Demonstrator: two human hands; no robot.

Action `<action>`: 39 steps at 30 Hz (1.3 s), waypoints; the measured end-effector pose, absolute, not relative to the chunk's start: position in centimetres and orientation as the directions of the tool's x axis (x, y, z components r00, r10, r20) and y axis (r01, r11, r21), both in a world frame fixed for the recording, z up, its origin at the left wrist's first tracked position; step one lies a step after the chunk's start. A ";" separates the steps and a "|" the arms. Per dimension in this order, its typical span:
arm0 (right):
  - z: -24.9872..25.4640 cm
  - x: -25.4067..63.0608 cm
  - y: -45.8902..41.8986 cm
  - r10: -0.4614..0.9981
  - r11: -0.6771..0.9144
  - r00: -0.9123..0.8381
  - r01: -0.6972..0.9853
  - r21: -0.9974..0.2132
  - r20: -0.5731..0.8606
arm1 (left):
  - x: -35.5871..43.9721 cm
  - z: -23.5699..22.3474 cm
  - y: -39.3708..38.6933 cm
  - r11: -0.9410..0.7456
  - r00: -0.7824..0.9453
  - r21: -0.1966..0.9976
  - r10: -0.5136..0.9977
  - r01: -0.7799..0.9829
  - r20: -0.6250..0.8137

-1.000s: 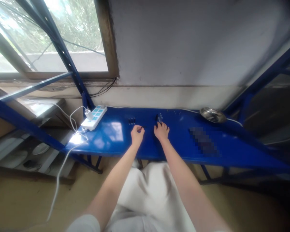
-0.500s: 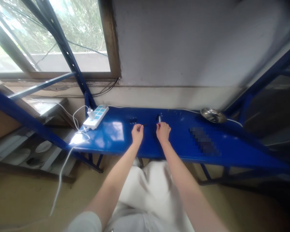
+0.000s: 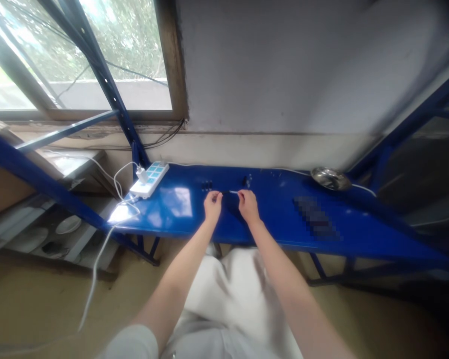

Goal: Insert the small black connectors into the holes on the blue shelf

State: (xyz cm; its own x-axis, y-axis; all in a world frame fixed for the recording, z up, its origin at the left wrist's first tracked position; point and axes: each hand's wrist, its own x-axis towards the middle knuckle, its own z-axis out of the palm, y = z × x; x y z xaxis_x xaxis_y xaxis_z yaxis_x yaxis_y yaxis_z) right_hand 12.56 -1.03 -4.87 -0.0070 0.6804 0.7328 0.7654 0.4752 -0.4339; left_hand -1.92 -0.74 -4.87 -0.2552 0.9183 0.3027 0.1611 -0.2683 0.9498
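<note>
Over the blue table, my left hand pinches a thin black rod-like piece between thumb and fingertips. Facing it, my right hand is closed on a slim pale piece that points left. The two pieces lie end to end in one line between my hands. Whether they are joined I cannot tell at this size. Just behind my left hand is a short row of small dark pieces. Beyond my right hand sits a small group of black and clear bits.
A white power strip with a plug and cable lies at the table's left end. At the back right is a shiny metal bowl. A blurred-out dark object lies in front of it. Blue frame posts rise on both sides.
My right hand has moved slightly left and turned its pale piece from upright to level, bringing it end to end with the black piece. My left hand has stayed nearly still.
</note>
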 end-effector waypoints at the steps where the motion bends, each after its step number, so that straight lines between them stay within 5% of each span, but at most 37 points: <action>1: -4.8 12.6 -1.1 0.674 0.481 -0.008 0.764 -0.431 0.739 | -1.9 -4.8 -0.8 -0.268 -0.253 0.949 0.919 0.165 0.303; 16: -5.1 12.6 -1.1 0.649 0.511 0.044 0.715 -0.477 0.760 | -2.1 -4.9 -0.7 -0.242 -0.250 0.954 0.927 0.176 0.281; 24: -5.4 12.6 -0.8 0.645 0.509 0.034 0.726 -0.463 0.763 | -2.0 -4.3 -1.2 -0.269 -0.074 0.936 0.954 0.225 0.292; 39: -4.8 12.4 -1.1 0.822 0.271 0.090 0.806 -0.526 0.562 | -1.6 -3.6 -2.0 -0.276 0.012 0.935 0.960 0.222 0.281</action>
